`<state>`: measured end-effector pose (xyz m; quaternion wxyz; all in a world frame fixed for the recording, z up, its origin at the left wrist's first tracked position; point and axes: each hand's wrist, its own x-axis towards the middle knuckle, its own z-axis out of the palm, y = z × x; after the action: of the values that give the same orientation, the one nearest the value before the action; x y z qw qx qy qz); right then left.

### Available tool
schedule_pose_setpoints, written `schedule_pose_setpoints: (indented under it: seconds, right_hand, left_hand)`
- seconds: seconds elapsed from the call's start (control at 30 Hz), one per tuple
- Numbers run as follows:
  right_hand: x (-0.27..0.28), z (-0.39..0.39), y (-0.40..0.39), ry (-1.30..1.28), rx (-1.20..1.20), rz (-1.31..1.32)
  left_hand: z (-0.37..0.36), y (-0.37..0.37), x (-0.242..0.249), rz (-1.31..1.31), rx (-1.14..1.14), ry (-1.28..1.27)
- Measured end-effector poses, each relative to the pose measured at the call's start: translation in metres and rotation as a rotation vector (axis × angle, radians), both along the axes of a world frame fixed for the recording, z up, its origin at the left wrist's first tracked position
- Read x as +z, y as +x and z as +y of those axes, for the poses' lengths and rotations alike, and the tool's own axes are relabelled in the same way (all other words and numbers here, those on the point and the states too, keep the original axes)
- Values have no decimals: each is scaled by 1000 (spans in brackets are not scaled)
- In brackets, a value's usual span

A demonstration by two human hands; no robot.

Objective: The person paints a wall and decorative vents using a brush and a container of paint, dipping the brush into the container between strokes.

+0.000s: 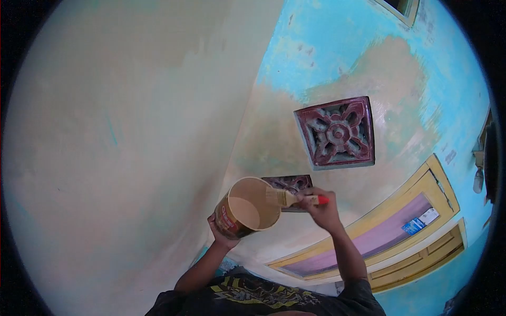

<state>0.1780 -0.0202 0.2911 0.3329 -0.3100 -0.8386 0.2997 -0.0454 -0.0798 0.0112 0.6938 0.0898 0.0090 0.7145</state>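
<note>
My left hand [223,233] grips a paint bucket [230,221] from below and the side, its fingers partly hidden behind it. The bucket is tilted, and beige paint [243,211] shows inside. In my right hand [319,204] is a paintbrush [287,198] with a pale handle and a red end. Its bristles reach over the bucket's right rim. Fingers are closed round the brush's handle.
Beige paint covers the left wall [132,131]; the right wall [327,47] is partly beige, partly bright blue. Dark red carved vent blocks [337,133] sit in it. A yellow-framed door or window [390,237] stands at right. A light bulb [478,180] hangs at the far right.
</note>
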Motion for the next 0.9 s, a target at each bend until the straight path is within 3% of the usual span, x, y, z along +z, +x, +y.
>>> schedule_pose_setpoints:
  seconds: [0.17,0.3,0.43,0.53,0.63,0.7,0.73,0.77,0.83,0.9]
  right_hand:
    - [60,39,-19,73,31,237]
    - [155,63,-59,409,-23,165]
    - [229,69,-126,496,145,150]
    - [265,93,-155,774,104,-116]
    - [337,123,-167,1168,-6,-227]
    - [372,94,-174,1438,-134,-167]
    - [382,63,-183,1285,-372,-270]
    - [377,39,-188,1302,-337,-194]
    - [384,77,-196,1714,-307,-349]
    - [339,101,-198,1846,-269,-574]
  left_hand:
    - [8,-5,36,-13,87,-13]
    - [-1,-5,58,-56,113,-19]
    - [-8,4,50,-125,69,57]
    - [-17,14,43,-159,93,-14]
    - [-25,18,28,-165,52,-11]
    - [-26,20,23,-153,75,-42]
    - [-29,21,25,-147,75,-52]
    - [-31,21,26,-139,74,-63]
    - [-30,20,25,-150,79,-61]
    - [-29,20,22,-165,84,-55]
